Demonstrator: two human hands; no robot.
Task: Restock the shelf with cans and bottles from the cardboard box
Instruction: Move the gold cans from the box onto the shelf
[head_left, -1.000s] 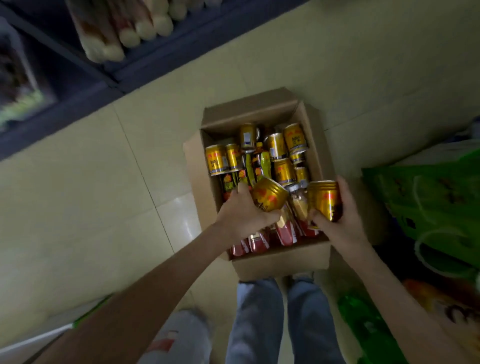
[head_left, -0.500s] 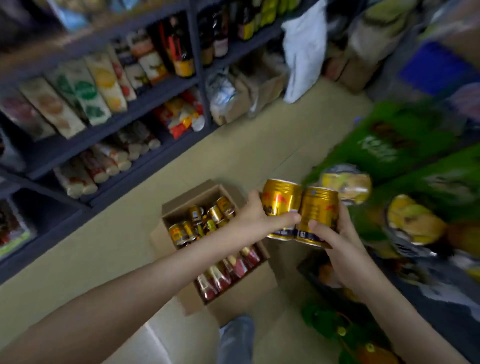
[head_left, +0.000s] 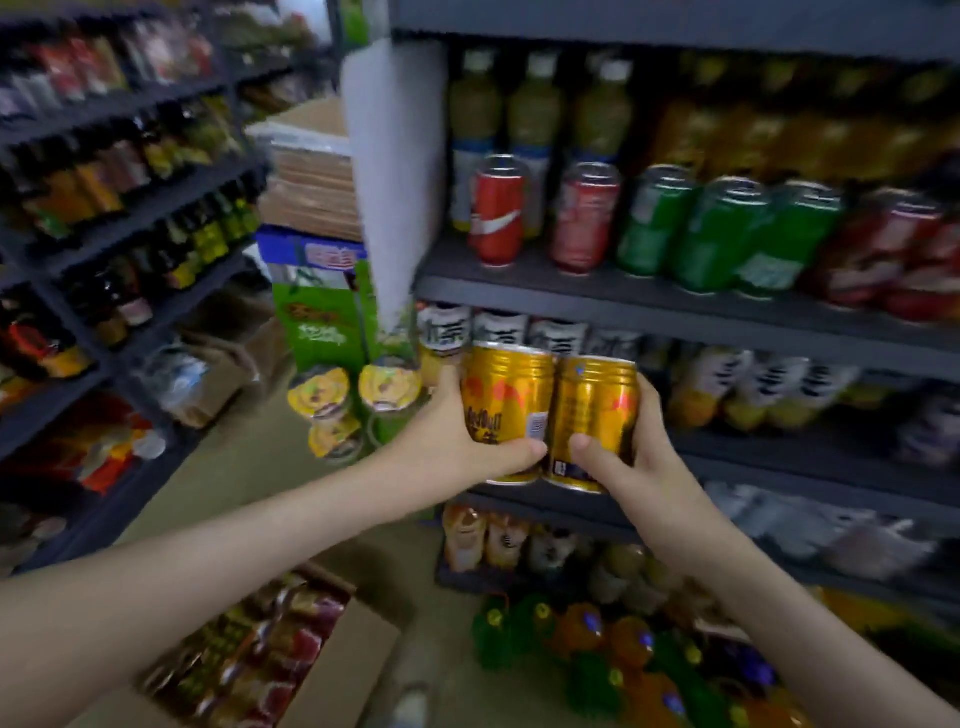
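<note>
Two cans: upright, touching, ready for shelving
Left hand (head_left: 452, 441): grips gold metal can (head_left: 506, 405)
Right hand (head_left: 644, 457): grips second gold can (head_left: 597, 410)

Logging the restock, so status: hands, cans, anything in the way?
Left hand grips left can, right hand grips right can. Both upright, touching, before the shelf. Bottles line that row.
</note>
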